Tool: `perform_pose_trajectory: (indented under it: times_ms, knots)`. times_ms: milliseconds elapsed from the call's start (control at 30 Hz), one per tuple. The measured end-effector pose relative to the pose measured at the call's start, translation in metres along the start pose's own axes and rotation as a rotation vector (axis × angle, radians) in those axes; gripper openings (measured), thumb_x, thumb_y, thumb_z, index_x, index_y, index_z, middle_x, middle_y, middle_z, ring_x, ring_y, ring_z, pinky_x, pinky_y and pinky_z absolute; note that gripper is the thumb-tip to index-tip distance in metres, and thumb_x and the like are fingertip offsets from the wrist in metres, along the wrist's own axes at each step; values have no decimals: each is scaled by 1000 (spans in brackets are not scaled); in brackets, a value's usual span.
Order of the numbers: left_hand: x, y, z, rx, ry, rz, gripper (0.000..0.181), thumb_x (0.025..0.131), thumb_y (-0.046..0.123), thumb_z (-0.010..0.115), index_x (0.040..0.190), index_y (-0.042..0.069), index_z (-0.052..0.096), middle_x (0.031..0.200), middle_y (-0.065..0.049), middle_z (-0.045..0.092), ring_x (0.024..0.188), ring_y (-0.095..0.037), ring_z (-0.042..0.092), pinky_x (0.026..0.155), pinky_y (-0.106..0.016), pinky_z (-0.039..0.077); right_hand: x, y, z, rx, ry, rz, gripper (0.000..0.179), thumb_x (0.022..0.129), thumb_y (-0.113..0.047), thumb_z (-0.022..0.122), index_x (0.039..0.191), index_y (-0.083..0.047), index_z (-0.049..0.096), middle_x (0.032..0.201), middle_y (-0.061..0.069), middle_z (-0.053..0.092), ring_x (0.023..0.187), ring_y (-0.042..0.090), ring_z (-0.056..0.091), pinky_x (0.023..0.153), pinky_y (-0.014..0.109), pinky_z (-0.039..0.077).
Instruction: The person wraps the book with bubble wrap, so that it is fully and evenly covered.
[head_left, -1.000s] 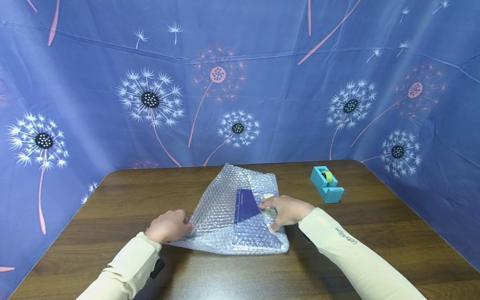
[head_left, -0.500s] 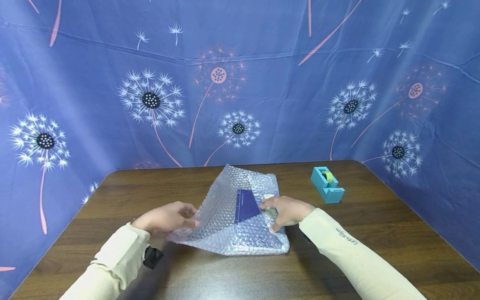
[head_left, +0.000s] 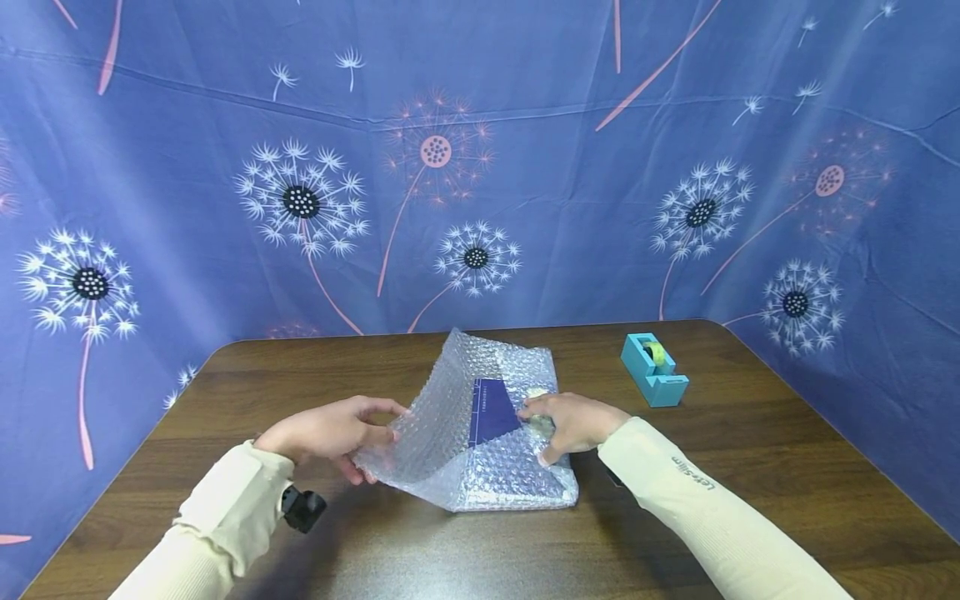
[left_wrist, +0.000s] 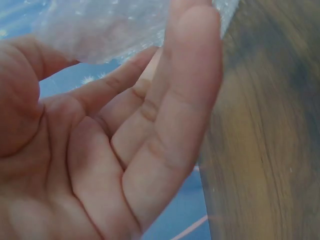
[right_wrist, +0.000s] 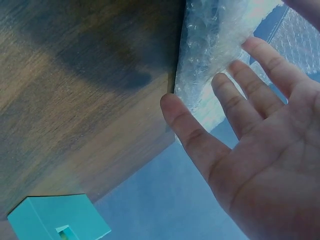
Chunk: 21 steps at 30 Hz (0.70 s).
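Observation:
A dark blue flat item with white lettering, which looks like a book (head_left: 491,412), lies partly covered by clear bubble wrap (head_left: 510,483). The wrap is folded over its right and near sides, while the left flap stands raised. My left hand (head_left: 337,429) holds this left flap between thumb and fingers; in the left wrist view the wrap (left_wrist: 105,30) passes between them. My right hand (head_left: 573,421) rests on the wrapped right side with its fingers spread. The right wrist view has those fingers (right_wrist: 235,105) extended against the wrap's edge.
A turquoise tape dispenser (head_left: 652,371) with a yellow-green roll stands to the right of the wrap, beyond the right hand. Everything lies on a brown wooden table (head_left: 247,400). A blue cloth with dandelion prints (head_left: 547,167) hangs behind the table.
The left hand has shifted its hold on the left flap and turned, with some fingers now beneath. The flap is lifted higher and drawn rightward. The right hand stays in place.

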<state>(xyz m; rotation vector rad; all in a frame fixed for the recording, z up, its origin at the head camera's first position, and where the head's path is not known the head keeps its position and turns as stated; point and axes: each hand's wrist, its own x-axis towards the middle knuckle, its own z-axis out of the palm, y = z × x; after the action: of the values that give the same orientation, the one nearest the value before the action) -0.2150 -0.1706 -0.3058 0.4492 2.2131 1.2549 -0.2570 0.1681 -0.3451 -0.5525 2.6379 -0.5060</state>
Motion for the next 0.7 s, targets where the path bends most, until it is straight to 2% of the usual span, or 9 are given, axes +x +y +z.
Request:
perform_pose_trajectory:
  times_ms: [100,167,333,433,600,700]
  knots:
    - [2,6,3,11,5,45,48,100,13,59,144,-2,49,116,-16,66,90,-23,66,63,-41,60,0,0,0,0,1,-1,69,81,-11,85,145,-12,58,160,13,38,147,42,30,115,62,29]
    - [6,10,4,22,-7,85,46,100,15,59,143,-1,52,118,-15,66,97,-22,64,67,-43,59,0,0,0,-1,0,-6,70,81,-11,86,145,-12,58,160,13,38,147,43,30,115,62,29]
    - [18,18,12,47,-47,158,42,102,20,59,139,0,57,113,-10,67,93,-17,63,72,-38,55,1,0,0,-10,0,-8,70,81,-12,86,145,-11,58,161,12,38,148,42,29,115,62,28]
    - [25,22,19,68,-70,188,42,102,21,57,138,-1,57,117,-10,66,94,-15,61,75,-36,54,1,1,0,-10,-1,-4,70,81,-12,86,145,-12,58,161,12,38,148,41,30,115,61,28]
    - [36,32,36,181,-62,254,43,101,22,55,135,-3,59,128,-12,65,105,-19,61,84,-39,54,2,1,0,-17,2,0,71,80,-14,86,145,-13,58,160,13,38,147,42,31,114,63,29]
    - [43,39,49,256,-39,279,40,100,22,55,130,-3,64,125,-13,68,111,-23,63,93,-42,53,1,1,0,-21,4,1,71,80,-14,86,144,-13,58,160,14,39,146,42,32,113,64,30]
